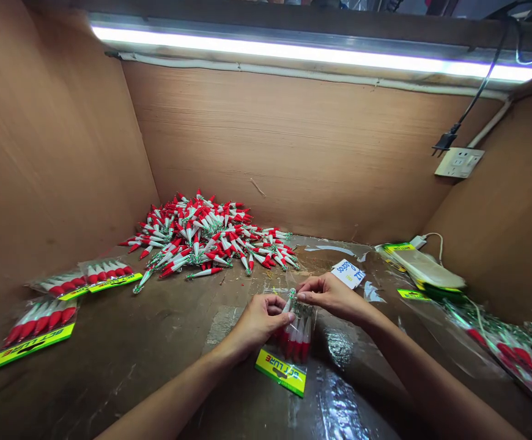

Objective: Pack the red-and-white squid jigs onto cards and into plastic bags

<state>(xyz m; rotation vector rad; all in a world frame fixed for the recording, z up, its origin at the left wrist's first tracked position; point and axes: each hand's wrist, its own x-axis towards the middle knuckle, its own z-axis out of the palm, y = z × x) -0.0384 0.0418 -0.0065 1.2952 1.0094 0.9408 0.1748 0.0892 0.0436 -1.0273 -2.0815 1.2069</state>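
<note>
My left hand (263, 321) is closed, its thumb and fingers pinching a red-and-white squid lure (292, 294) with a green hook crown at the upper end. The lure is at the open end of a clear plastic bag (303, 333). Several similar lures lie inside that bag, red ends toward its yellow-green header (280, 371). From the right, my right hand (330, 296) has thumb and forefinger pressed together at the bag's mouth, beside the hooks. The exact grip of its fingertips is partly hidden.
A large heap of loose lures (206, 235) lies at the back left. Filled bags (41, 327) rest on the left. At right are a stack of flat bags (424, 269) and more lures (518, 354). A printed card (348, 273) lies behind my right hand; a plug (444, 142) hangs above.
</note>
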